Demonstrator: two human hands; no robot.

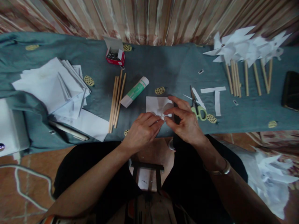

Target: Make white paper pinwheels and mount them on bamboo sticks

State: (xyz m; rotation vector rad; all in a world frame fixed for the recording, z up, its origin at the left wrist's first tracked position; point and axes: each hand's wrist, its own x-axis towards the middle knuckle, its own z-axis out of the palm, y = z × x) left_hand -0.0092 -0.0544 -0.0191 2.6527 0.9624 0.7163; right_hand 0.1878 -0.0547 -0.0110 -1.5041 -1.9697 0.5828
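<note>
A small square of white paper (154, 103) lies on the cloth in front of me, its near edge lifted or folded under my fingers. My left hand (145, 128) is closed, its fingers pressed together on the paper's near edge. My right hand (185, 119) pinches at the same edge with thumb and index finger, while another finger rests by the far right corner. The fingertips partly hide the fold. Right beside this hand lie scissors (201, 113) with light green handles, and white paper strips (217, 103). A green and white glue stick (135, 92) lies beyond my left hand.
Several wooden sticks (113, 104) lie left of the glue. A red box (115, 57) of metal pins stands open behind them. Stacked paper sheets (46, 85) and a pen (70, 130) are at left. Paper pinwheels (247, 49) on sticks lie at far right, near a dark object (291, 90).
</note>
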